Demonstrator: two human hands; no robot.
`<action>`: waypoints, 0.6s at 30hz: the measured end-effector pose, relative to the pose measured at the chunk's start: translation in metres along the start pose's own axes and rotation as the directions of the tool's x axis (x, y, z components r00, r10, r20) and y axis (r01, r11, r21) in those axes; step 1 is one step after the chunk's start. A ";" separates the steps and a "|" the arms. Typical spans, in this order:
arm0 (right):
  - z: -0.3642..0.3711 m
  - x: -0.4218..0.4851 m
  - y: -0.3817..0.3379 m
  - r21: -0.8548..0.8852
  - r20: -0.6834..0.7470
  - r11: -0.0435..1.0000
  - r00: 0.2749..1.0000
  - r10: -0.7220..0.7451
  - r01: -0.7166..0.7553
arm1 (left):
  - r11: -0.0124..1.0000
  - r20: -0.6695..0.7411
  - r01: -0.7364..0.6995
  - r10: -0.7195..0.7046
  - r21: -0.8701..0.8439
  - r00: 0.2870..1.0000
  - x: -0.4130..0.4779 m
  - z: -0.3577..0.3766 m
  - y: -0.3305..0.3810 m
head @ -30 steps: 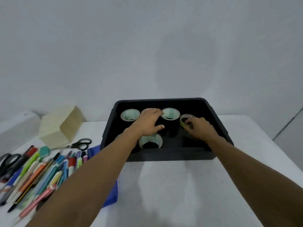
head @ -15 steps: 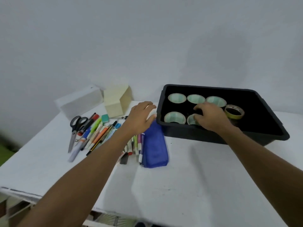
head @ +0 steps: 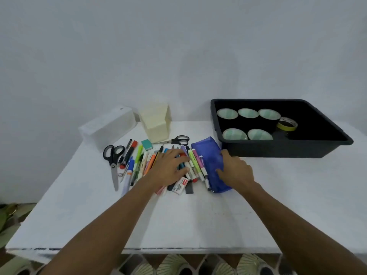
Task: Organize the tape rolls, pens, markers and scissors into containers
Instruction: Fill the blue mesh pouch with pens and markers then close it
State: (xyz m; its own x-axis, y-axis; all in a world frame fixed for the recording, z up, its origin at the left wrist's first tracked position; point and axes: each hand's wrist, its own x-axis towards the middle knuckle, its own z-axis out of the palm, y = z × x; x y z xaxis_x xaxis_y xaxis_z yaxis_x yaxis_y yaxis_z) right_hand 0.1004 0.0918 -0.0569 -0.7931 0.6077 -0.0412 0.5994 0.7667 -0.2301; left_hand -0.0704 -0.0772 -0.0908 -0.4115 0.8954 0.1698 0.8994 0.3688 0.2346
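Observation:
A black bin (head: 278, 149) at the right holds several black tape rolls (head: 227, 113) and one yellow tape roll (head: 287, 124). A row of pens and markers (head: 139, 165) lies on the white table (head: 198, 215). My left hand (head: 168, 169) rests flat on the pens with fingers spread, and what is under the palm is hidden. My right hand (head: 234, 171) presses on a blue pencil pouch (head: 210, 155) beside the pens. Large black scissors (head: 113, 163) lie left of the pens. Smaller scissors (head: 177, 140) lie behind them.
A cream box (head: 156, 124) and a white box (head: 107, 128) stand at the back left. A green eraser (head: 147, 144) and a staple box (head: 179, 184) lie among the pens. The table's front edge runs near the bottom, with patterned floor below.
The view swung left from the bin to the pens. My right hand left the bin and came down on the blue pouch. My left hand moved onto the pens.

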 end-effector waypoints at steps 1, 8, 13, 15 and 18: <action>-0.001 -0.003 -0.005 0.030 -0.051 1.000 0.999 0.000 0.001 | 1.000 0.020 -0.019 0.019 -0.010 1.000 -0.002 0.000 -0.004; -0.019 -0.015 -0.041 -0.041 -0.344 0.989 0.928 -0.145 0.140 | 0.997 0.058 -0.037 0.041 -0.064 0.998 0.002 -0.004 -0.009; -0.029 -0.014 -0.047 0.153 -0.558 0.967 0.826 -0.084 0.202 | 0.972 0.002 0.010 -0.010 -0.234 1.000 0.010 -0.007 -0.005; -0.030 -0.009 -0.046 0.403 -0.562 0.871 0.827 -0.007 0.281 | 0.887 -0.012 0.104 -0.122 -0.450 0.992 0.010 -0.018 0.007; -0.027 -0.004 -0.051 0.824 -0.308 0.528 0.945 0.110 0.206 | 0.398 0.086 0.210 -0.308 -0.893 0.947 0.012 -0.040 0.023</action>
State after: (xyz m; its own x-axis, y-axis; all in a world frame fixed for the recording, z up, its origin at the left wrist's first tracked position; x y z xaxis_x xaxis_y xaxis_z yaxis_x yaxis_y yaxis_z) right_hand 0.0760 0.0557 -0.0192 -0.6500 0.7228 0.2349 0.0638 0.3599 -0.9308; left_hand -0.0607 -0.0680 -0.0452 -0.6544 0.7561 0.0067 0.1398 0.1123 0.9838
